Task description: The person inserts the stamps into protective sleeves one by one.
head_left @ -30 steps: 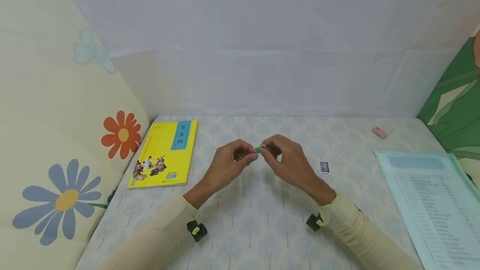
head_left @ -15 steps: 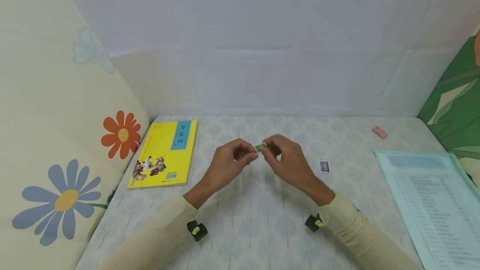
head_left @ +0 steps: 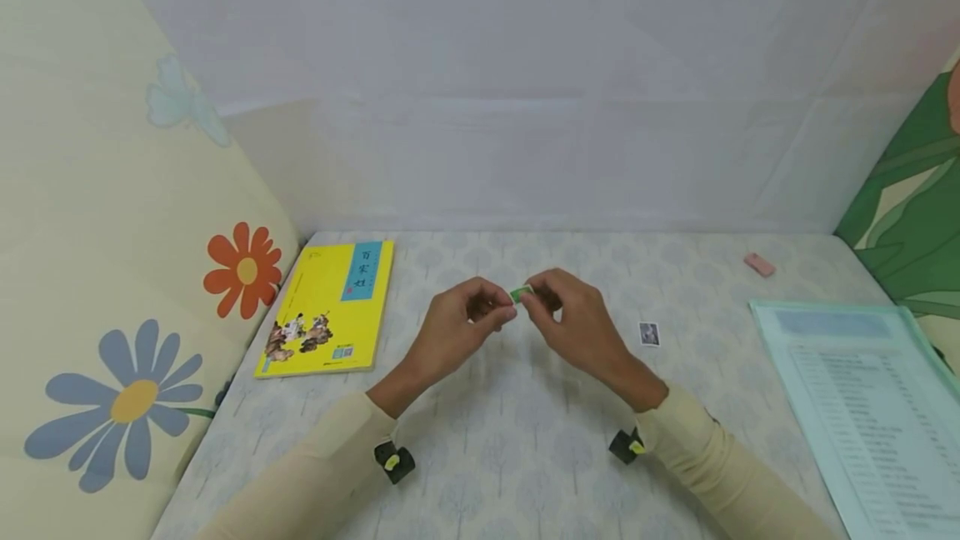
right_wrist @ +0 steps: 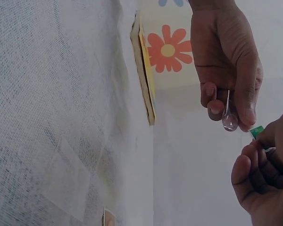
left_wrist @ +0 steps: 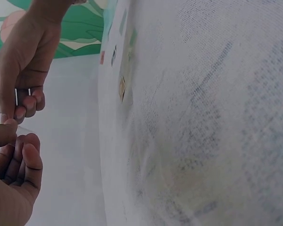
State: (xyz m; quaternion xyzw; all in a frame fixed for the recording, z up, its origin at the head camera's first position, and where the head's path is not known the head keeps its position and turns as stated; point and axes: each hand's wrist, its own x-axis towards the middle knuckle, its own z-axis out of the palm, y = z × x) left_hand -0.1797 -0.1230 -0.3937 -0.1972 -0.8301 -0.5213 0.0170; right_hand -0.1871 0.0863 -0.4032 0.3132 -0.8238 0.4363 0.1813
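Observation:
A small green stamp [head_left: 521,295] with a pale border is held above the middle of the table. My right hand [head_left: 577,325] pinches it between thumb and forefinger. From the other side, the thumb and fingertips of my left hand [head_left: 461,325] pinch its left edge. In the right wrist view, a clear piece of plastic [right_wrist: 230,121] hangs by the curled fingers of the left hand [right_wrist: 228,56], beside the green stamp [right_wrist: 257,132]. How the plastic joins the stamp I cannot tell. A dark picture stamp [head_left: 649,334] lies right of my right hand.
A yellow book [head_left: 326,307] lies at the left. A pink eraser [head_left: 759,265] is at the back right, behind a pale green transparent folder [head_left: 862,407]. In the left wrist view another small stamp [left_wrist: 122,89] lies on the patterned cloth.
The green stamp has tipped up slightly between the fingers, so more of its face shows. My right hand has shifted a touch; the left has hardly moved.

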